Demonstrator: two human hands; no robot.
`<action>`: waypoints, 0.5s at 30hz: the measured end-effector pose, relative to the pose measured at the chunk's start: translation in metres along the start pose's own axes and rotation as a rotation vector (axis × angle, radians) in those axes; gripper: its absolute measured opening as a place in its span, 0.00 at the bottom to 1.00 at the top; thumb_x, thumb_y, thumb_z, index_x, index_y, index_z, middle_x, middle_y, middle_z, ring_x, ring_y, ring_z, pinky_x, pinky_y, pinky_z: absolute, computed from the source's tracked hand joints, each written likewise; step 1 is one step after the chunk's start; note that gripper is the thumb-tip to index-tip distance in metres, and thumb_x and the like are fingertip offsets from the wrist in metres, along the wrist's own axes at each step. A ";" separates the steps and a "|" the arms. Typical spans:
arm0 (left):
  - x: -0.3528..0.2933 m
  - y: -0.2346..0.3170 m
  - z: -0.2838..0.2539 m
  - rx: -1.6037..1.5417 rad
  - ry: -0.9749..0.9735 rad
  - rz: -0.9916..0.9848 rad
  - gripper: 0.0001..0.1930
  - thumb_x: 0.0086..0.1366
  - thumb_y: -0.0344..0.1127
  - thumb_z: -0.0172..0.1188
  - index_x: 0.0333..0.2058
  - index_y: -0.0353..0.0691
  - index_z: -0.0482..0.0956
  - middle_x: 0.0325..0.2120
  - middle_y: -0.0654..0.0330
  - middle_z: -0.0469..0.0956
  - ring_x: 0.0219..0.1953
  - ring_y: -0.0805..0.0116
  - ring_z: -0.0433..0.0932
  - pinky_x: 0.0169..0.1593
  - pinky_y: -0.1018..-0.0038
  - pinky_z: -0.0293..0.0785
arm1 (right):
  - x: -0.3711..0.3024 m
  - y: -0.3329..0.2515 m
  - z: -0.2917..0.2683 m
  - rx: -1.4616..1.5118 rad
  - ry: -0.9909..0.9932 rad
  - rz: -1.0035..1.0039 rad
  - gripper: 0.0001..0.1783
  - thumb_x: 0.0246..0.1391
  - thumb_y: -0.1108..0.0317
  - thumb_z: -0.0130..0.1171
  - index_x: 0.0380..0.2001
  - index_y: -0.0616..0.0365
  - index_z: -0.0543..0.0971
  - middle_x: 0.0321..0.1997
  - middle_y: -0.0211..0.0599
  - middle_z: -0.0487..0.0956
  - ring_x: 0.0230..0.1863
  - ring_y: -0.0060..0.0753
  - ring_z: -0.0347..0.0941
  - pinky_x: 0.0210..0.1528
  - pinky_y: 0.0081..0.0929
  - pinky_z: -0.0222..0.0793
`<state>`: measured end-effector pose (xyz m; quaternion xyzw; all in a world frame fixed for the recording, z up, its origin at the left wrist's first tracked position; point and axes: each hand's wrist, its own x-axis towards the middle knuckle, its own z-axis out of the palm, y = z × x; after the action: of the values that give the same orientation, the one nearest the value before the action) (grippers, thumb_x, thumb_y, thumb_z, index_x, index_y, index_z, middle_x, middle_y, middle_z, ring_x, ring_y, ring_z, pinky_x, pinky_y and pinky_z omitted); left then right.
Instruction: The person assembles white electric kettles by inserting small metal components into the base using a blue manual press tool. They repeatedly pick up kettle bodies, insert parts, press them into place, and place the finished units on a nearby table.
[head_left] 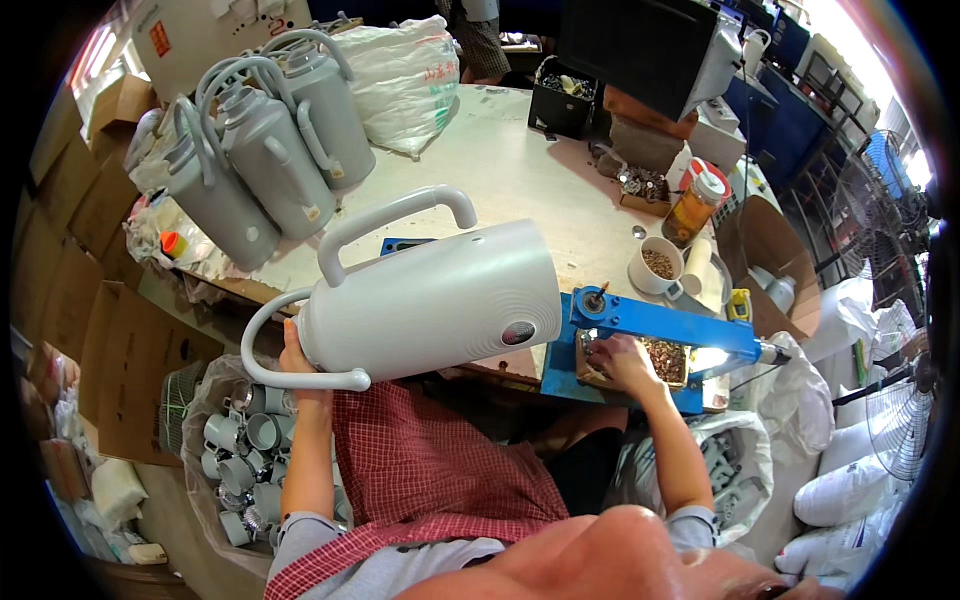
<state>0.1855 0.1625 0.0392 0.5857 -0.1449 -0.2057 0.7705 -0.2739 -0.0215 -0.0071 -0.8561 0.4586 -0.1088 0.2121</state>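
A large grey vacuum flask shell [430,305] lies tilted on its side in front of me, its wide end toward the blue bench press [665,327]. It has an upright side handle and a curved carrying handle. My left hand [293,352] grips its narrow end, fingers partly hidden behind it. Beneath the press arm, my right hand [622,362] reaches into a small tray [685,365] of copper-coloured small parts. Its fingers are bent together at the tray's left part; whatever they pinch is too small to make out.
Several grey flasks [275,160] stand at the table's far left, near a white sack [405,80]. A white mug [657,265] of small parts and a jar [692,208] stand right. Bags of grey cups [263,432] and handles [725,470] flank me. A monitor [640,50] stands behind.
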 end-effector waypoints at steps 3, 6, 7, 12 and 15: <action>0.003 -0.003 0.010 -0.045 -0.016 -0.056 0.31 0.70 0.59 0.47 0.47 0.31 0.77 0.41 0.55 0.81 0.40 0.66 0.80 0.43 0.72 0.76 | -0.008 0.031 0.015 -0.241 0.250 -0.054 0.06 0.49 0.68 0.61 0.32 0.55 0.81 0.33 0.46 0.79 0.38 0.50 0.75 0.45 0.44 0.70; -0.017 0.013 0.015 -0.059 -0.004 -0.213 0.29 0.70 0.58 0.46 0.53 0.37 0.73 0.48 0.56 0.77 0.48 0.63 0.77 0.51 0.67 0.73 | -0.020 0.048 0.018 -0.255 0.265 -0.086 0.07 0.48 0.69 0.55 0.31 0.50 0.81 0.29 0.43 0.79 0.34 0.48 0.77 0.37 0.43 0.71; -0.026 0.021 0.016 -0.021 0.071 -0.216 0.29 0.70 0.58 0.46 0.54 0.38 0.73 0.49 0.56 0.76 0.49 0.63 0.76 0.53 0.67 0.72 | -0.018 0.007 -0.008 -0.159 0.183 0.020 0.08 0.50 0.68 0.55 0.32 0.50 0.82 0.32 0.42 0.81 0.36 0.46 0.78 0.37 0.41 0.73; -0.008 0.001 -0.004 -0.154 -0.041 -0.223 0.27 0.70 0.57 0.47 0.53 0.39 0.73 0.49 0.58 0.76 0.50 0.64 0.76 0.54 0.66 0.72 | -0.039 -0.065 -0.075 0.032 0.648 -0.332 0.11 0.44 0.76 0.66 0.34 0.58 0.84 0.37 0.39 0.84 0.31 0.38 0.80 0.32 0.28 0.75; -0.002 -0.001 0.006 -0.104 -0.022 -0.221 0.26 0.71 0.56 0.46 0.52 0.40 0.74 0.49 0.58 0.76 0.49 0.64 0.76 0.53 0.67 0.73 | -0.017 -0.093 -0.106 0.039 0.849 -0.411 0.12 0.40 0.79 0.68 0.34 0.60 0.84 0.37 0.40 0.84 0.31 0.35 0.80 0.30 0.25 0.74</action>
<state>0.1810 0.1578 0.0397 0.5551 -0.0773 -0.3031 0.7707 -0.2544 0.0101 0.1299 -0.8047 0.3236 -0.4978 -0.0042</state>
